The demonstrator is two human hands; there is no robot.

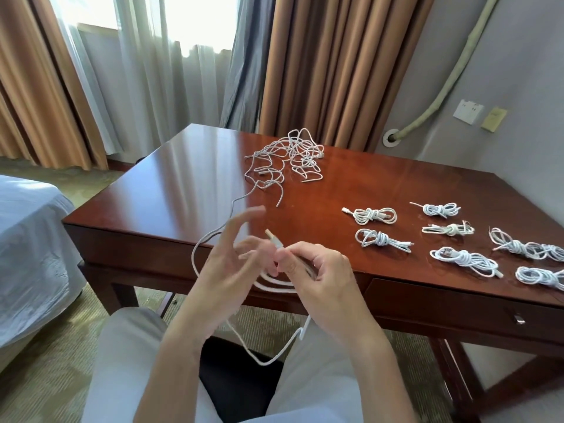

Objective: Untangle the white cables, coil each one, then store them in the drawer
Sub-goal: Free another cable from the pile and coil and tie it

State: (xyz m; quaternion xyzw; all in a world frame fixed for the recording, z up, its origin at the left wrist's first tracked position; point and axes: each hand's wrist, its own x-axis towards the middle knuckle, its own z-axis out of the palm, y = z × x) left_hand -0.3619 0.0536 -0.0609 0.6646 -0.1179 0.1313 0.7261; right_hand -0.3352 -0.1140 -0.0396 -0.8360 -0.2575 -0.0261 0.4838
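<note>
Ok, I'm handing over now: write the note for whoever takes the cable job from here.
Right hand: pinches the cable in hand near its plug, a few loops gathered under it.
Left hand: fingers spread, blurred, beside the loops, gripping nothing that shows.
That cable trails over the table edge and down to the lap.
Done: about eight coiled cables lie on the right of the table.
Left: finish this coil, untangle the pile at the far edge, coil each, then put all in the drawer, which is shut.
</note>
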